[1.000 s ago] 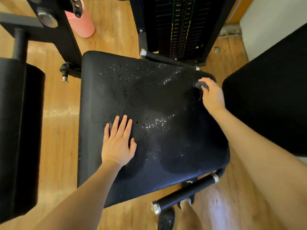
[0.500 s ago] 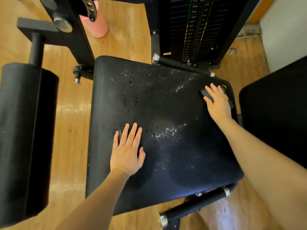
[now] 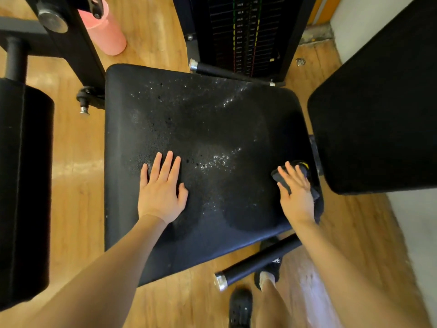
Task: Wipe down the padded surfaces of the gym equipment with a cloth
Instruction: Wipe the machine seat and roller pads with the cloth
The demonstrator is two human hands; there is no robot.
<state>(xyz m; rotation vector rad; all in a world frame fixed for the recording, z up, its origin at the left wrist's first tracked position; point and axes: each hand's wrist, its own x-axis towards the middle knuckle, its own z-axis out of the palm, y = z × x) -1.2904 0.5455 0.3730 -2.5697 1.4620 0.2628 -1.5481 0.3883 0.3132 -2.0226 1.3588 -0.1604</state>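
A wooden plank floor (image 3: pixel 151 43) ran under the gym machine, warm orange-brown, with a pale wall (image 3: pixel 350 24) at the upper right corner. In the middle lay the black padded seat (image 3: pixel 212 129), a broad square cushion with rounded corners, its textured surface speckled with bright droplets across the centre and toward the far right corner. A second black pad (image 3: pixel 378 110) stood just beside the seat's right edge, and a black padded roller (image 3: pixel 23 190) stood at the left, well apart from the seat, on a dark post. Behind the seat rose the weight stack (image 3: pixel 243 31), its plates marked with coloured figures too small to read. A black handle bar with a metal end cap (image 3: pixel 227 72) lay along the seat's far edge, and another such bar (image 3: pixel 257 263) stuck out below the near right corner. A pink bottle (image 3: pixel 106 31) stood on the floor beyond the machine's black frame (image 3: pixel 71 43).

The left hand (image 3: pixel 162 190) lay flat on the seat, palm down, fingers straight and slightly spread, grasping nothing. The right hand (image 3: pixel 296 192) pressed on a dark cloth (image 3: pixel 307 172) at the seat's right edge, near the near corner; its fingers were extended over the cloth rather than curled round it. The cloth was bunched under the palm, showed a small yellow mark at its far end, and part of it hung over the seat's edge. A black shoe (image 3: pixel 240 308) showed on the floor at the bottom.
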